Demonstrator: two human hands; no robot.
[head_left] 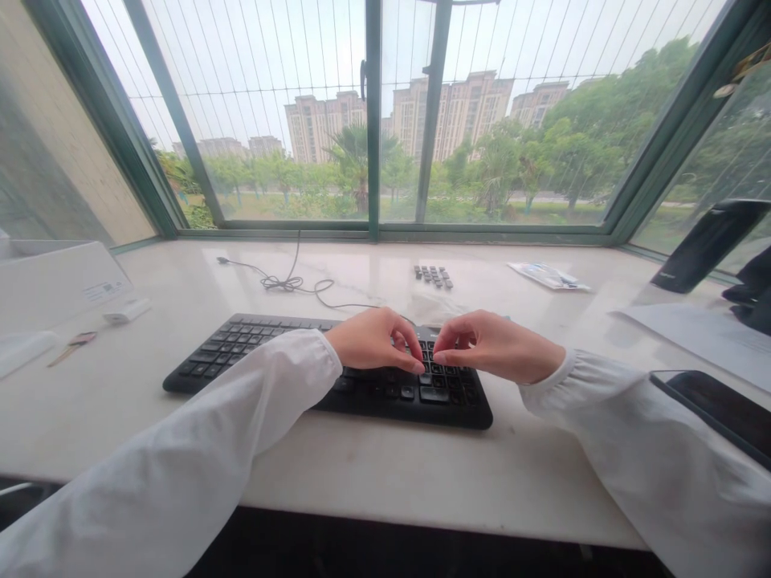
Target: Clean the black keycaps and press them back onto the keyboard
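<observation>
A black keyboard lies on the white counter, its right end nearer the front edge. My left hand is over its right part, thumb and fingers curled toward each other. Just to the right, my right hand has its thumb and fingers drawn together above the number pad. Whatever sits between the fingertips of either hand is too small or hidden to make out. Some key places on the number pad look uncapped. Behind the keyboard, several loose keycaps are laid out in rows.
A coiled cable runs behind the keyboard. At left are a white box, a small white object and a brush-like item. A plastic packet, paper and a phone lie at right. Windows stand behind.
</observation>
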